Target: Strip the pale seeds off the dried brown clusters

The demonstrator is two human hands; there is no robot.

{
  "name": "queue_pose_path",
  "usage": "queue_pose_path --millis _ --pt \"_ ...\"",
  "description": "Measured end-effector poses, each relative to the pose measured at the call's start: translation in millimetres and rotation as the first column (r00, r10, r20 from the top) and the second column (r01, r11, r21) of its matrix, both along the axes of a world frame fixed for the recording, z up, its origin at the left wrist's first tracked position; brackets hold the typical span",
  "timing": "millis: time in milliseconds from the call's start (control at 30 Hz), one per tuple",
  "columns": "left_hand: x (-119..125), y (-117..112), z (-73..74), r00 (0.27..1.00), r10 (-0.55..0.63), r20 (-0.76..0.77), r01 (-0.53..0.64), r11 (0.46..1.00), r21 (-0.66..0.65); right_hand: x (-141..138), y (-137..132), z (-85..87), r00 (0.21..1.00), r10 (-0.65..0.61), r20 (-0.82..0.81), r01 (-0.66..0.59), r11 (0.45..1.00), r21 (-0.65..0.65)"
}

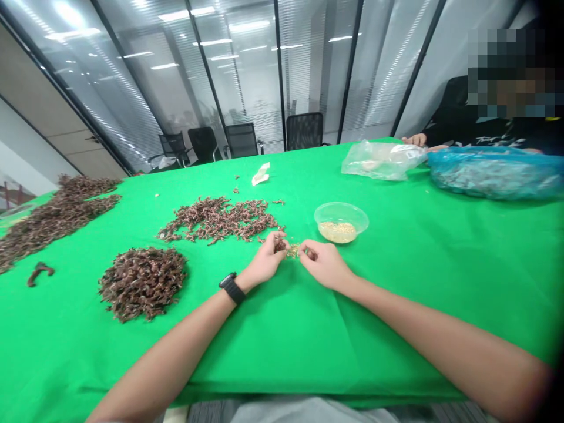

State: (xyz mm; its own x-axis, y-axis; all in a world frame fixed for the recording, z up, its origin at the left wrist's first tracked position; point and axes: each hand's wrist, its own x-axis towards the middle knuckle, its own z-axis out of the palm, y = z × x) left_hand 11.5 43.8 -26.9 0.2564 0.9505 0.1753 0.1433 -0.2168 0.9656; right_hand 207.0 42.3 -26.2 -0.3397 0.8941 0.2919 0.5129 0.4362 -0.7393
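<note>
**A tight pinch at the centre of the frame**

The left hand [264,262], with a black strap smartwatch [232,288] on its wrist, sits just left of centre. Its fingers are curled and grip a small dark brown fragment [280,246]. The right hand [324,264] sits just beside it, its fingers curled inward toward the thumb; whether they hold anything is too small to tell. Between the two hands lies a small scatter of pale golden crumbs [292,251] on a bright green tablecloth [396,282]. Just above the right hand stands a clear round plastic bowl [341,211] holding pale grainy bits [337,232].

Left of the hands, a loose spread of spiky dried brown plant pieces [218,219] lies at centre, a dense dark brown heap [143,284] at lower left, and a long brown pile [53,220] along the left edge. A small dark curved object [39,272] lies near that pile. At upper right, a clear plastic bag [382,160] and a bulging blue plastic bag [496,173] lie near a seated co-worker's hand [414,139].
</note>
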Motion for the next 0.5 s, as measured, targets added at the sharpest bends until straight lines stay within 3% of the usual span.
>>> queue_pose_path --millis 200,500 --pt "1.5 -1.6 -3.1 0.984 -0.149 0.093 0.162 0.975 -0.154 -0.8 -2.8 3.0 0.997 0.004 -0.080 -0.003 1.000 0.008" --pt "5.0 -5.9 -1.0 0.984 -0.172 -0.046 0.164 0.977 -0.139 -1.5 -2.9 1.9 0.994 0.021 -0.108 -0.021 1.000 -0.004"
